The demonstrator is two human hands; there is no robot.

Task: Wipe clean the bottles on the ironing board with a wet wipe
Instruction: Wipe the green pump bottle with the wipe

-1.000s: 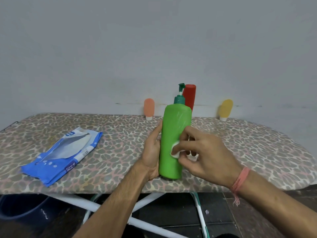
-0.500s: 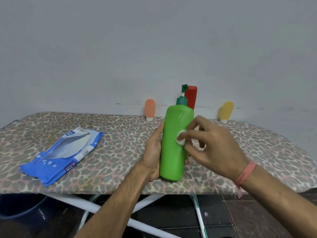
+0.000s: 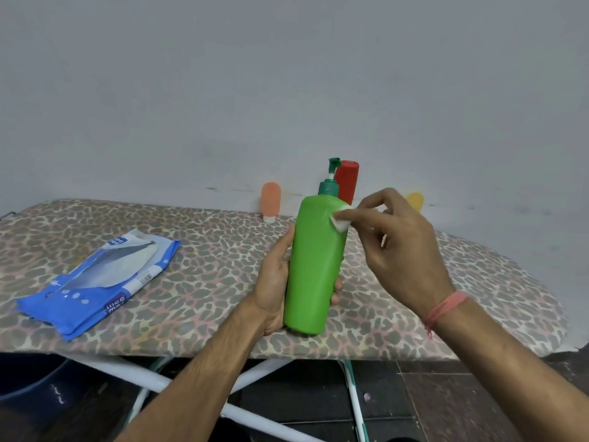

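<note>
While the green pump bottle (image 3: 314,266) stands near the ironing board (image 3: 207,266) front edge, left hand (image 3: 275,282) grips its lower body; right hand (image 3: 398,247) pinches a white wipe (image 3: 340,221) at its shoulder, higher than half a second ago. Wipes pack (image 3: 95,282) lies well left, open board between; three small bottles by the wall.

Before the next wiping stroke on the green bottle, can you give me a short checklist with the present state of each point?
1. Left hand grips green pump bottle: ok.
2. Bottle base on ironing board: ok.
3. Right hand pinches wet wipe against the bottle's shoulder: ok.
4. Pump head wiped: cannot tell.
5. Red bottle, orange bottle and yellow bottle within reach behind: ok.
6. Wipe pack nearby: ok.
</note>
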